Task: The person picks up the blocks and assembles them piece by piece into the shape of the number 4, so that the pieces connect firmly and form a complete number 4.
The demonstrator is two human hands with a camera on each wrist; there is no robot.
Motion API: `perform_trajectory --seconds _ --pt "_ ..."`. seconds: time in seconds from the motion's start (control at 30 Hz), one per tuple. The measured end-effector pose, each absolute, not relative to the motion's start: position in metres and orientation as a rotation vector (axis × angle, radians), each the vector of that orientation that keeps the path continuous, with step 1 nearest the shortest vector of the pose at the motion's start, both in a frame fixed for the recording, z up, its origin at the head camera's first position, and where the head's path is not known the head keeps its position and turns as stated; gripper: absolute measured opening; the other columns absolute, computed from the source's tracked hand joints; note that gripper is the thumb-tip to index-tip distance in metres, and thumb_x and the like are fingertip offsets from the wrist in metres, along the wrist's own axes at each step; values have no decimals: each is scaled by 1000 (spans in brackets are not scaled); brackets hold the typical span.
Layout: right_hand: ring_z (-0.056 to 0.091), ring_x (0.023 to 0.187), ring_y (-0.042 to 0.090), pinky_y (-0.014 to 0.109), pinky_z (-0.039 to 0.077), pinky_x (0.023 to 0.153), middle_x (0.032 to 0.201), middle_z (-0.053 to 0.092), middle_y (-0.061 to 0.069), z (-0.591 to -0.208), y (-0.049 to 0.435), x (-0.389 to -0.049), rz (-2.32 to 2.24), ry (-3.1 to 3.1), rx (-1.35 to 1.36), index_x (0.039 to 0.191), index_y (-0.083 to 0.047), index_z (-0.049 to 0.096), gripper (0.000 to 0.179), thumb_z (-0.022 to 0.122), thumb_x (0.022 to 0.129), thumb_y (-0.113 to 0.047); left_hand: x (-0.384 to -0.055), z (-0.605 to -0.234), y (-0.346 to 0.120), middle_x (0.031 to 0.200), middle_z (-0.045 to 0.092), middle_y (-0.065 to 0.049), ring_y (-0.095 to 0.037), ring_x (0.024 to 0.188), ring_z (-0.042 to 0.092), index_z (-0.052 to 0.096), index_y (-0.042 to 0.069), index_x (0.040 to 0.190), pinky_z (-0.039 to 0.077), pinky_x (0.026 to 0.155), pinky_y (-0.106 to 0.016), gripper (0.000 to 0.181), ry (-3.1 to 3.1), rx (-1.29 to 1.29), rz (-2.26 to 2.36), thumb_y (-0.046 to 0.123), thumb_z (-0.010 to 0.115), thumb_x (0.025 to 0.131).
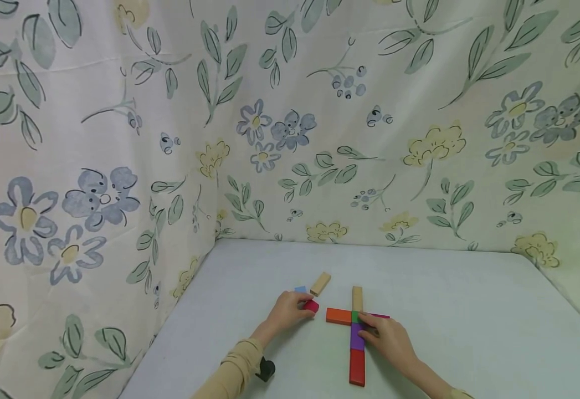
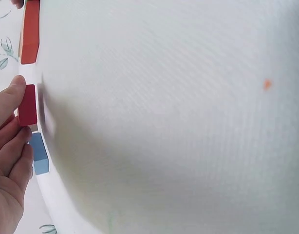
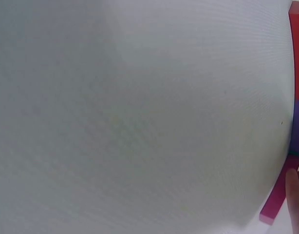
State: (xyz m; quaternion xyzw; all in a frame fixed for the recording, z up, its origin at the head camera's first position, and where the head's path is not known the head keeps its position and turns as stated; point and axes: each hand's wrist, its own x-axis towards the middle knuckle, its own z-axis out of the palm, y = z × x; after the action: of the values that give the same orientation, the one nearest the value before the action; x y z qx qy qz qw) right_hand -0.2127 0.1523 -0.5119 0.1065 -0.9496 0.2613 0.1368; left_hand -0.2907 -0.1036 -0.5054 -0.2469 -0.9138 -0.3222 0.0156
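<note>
My left hand (image 1: 288,308) pinches a small crimson block (image 2: 28,105) between thumb and fingers, held close over the table. Just behind those fingers is a light blue block (image 2: 40,153), partly hidden in the head view. To the right, several blocks form a cross: plain wood (image 1: 357,299) at the far end, orange (image 1: 338,316) on the left, green (image 1: 355,317) at the centre, then purple (image 1: 357,336) and red (image 1: 357,367) towards me. My right hand (image 1: 389,338) touches the cross near its centre, fingers fairly straight, partly covering the magenta block (image 3: 276,195) on the right.
A loose plain wooden block (image 1: 321,283) lies slantwise beyond the left hand. All of it stands on a white table (image 1: 469,310), with flower-printed cloth (image 1: 369,138) hanging behind and at the sides. A dark object (image 1: 266,369) shows beside the left sleeve.
</note>
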Motion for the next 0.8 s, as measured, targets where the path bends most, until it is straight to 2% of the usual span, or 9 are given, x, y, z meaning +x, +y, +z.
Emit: perform_trajectory --seconds 0.23,0.5,0.8 --pt "70 87 18 30 54 67 104 73 4 -512 152 -213 752 -2758 306 107 -12 73 35 80 74 -20 -289 -504 -100 107 72 -7 -18 100 65 70 5 111 52 84 -30 36 -2813 -779 -1018 18 78 78" --pt "70 87 18 32 54 69 103 74 3 -511 152 -212 730 -2733 325 106 -11 74 34 80 73 -18 -286 -504 -95 109 72 -5 -17 100 65 70 5 113 51 80 -24 39 -2795 -766 -1048 19 78 77" --pt "70 89 18 32 54 70 104 73 4 -511 153 -212 743 -2747 327 107 -11 74 35 80 73 -19 -283 -502 -93 110 72 -5 -17 95 65 70 4 112 46 72 -18 38 -2774 -751 -1065 19 78 78"
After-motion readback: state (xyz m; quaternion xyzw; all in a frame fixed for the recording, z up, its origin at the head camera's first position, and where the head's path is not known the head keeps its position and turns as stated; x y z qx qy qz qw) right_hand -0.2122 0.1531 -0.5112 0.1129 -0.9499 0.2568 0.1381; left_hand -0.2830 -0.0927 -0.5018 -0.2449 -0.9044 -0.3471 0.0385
